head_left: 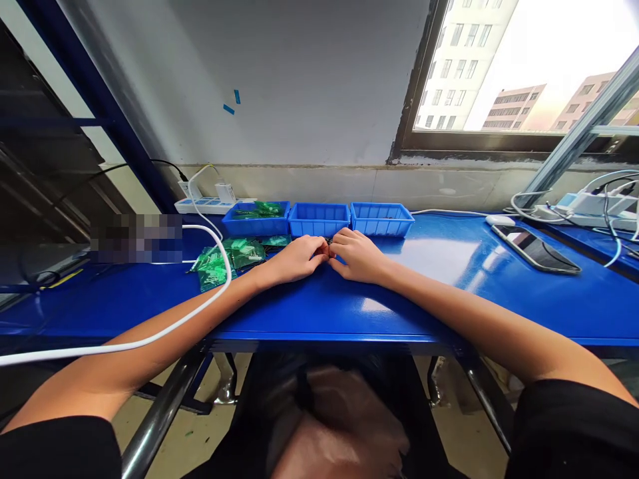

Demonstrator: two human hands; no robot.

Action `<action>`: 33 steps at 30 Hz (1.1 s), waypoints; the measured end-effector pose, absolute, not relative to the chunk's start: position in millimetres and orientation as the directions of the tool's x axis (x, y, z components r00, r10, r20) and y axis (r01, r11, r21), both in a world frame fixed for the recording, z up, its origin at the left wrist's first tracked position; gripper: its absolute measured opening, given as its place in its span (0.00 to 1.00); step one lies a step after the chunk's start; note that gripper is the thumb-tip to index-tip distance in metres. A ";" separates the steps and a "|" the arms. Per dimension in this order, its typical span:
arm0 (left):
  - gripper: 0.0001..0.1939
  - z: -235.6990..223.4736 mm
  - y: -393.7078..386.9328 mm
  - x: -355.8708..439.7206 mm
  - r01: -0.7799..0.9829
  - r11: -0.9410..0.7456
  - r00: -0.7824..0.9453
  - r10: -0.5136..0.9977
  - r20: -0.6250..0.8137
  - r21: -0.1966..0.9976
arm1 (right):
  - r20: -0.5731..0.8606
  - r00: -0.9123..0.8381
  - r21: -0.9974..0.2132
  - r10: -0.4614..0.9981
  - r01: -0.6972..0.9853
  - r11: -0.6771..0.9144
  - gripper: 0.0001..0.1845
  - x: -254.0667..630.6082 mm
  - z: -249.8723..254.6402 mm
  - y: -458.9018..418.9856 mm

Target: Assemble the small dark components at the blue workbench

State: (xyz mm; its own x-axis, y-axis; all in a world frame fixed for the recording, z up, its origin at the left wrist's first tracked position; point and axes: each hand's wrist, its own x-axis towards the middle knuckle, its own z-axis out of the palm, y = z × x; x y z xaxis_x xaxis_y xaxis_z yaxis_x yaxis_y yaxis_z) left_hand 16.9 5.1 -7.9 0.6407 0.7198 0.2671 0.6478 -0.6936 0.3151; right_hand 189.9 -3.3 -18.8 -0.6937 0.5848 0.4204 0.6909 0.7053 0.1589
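Observation:
My left hand point(302, 258) and my right hand point(357, 255) meet over the blue table point(319, 313), fingertips pinched together around something small and dark that the fingers mostly hide. Just behind them stands the middle blue bin point(319, 219). To its right is another blue bin point(382, 221) with a little dark matter at its bottom. The left blue bin point(255, 223) holds green pieces point(259, 210) in clear wrapping. Beside my left forearm lie several green packets point(214, 266) that look like bagged circuit boards.
A white cable point(219, 306) arches across my left forearm. At the back left is a power strip point(212, 205) with plugs. A phone point(536, 249) and a small white case point(500, 220) lie at right, near more cables and another power strip point(589, 209).

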 end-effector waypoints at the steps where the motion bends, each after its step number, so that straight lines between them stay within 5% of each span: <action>1: 0.07 -8.5 5.3 17.3 0.634 -0.679 0.636 0.730 0.250 0.371 | 0.419 -0.698 0.155 0.581 0.685 0.712 0.09 190.3 -18.8 -2.8; 6: 0.08 -9.2 6.9 16.2 0.601 -0.633 0.614 0.756 0.225 0.488 | 0.410 -0.706 0.153 0.578 0.677 0.719 0.10 191.4 -18.0 -2.4; 15: 0.12 -7.5 16.3 8.2 0.687 -0.663 0.629 0.748 0.214 0.297 | 0.325 -0.662 0.177 0.676 0.745 0.644 0.13 188.6 -13.9 -6.5; 24: 0.14 3.5 16.5 1.2 0.669 -0.691 0.642 0.723 0.257 0.273 | 0.316 -0.618 0.182 0.720 0.784 0.594 0.14 189.7 -13.4 -5.8; 33: 0.13 3.1 13.5 3.8 0.677 -0.698 0.696 0.710 0.103 0.234 | 0.328 -0.619 0.178 0.714 0.783 0.597 0.13 190.5 -15.2 -3.8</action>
